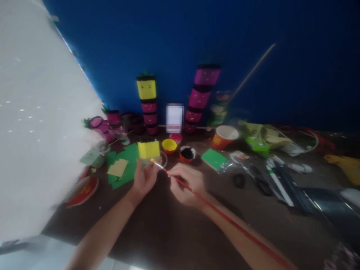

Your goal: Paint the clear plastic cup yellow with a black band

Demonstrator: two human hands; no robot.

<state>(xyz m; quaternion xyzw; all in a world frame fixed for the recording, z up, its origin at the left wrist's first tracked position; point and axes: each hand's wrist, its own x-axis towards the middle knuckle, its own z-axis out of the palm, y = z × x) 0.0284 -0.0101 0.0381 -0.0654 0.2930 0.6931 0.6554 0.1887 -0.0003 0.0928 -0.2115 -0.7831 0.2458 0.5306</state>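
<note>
My left hand (146,177) has its thumb and fingers closed around the near end of a yellow-painted cup (149,149) with a dark far edge. A long red paintbrush (219,210) is gripped in my right hand (188,183), its handle running back along my forearm. The brush's yellow-smeared tip is at the cup's near edge, by my left fingers. Just beyond my hands are a small bowl of yellow paint (169,145), a pink one (176,138) and a bowl of black paint (187,153). Blur hides fine detail.
Stacks of painted cups with faces, one topped yellow (146,89), one magenta (200,98), stand against the blue wall. Green paper (126,178) lies left, near a red paper cup (88,190). Rightward are a red-and-white cup (225,135), black scissors (263,185) and pens (281,187).
</note>
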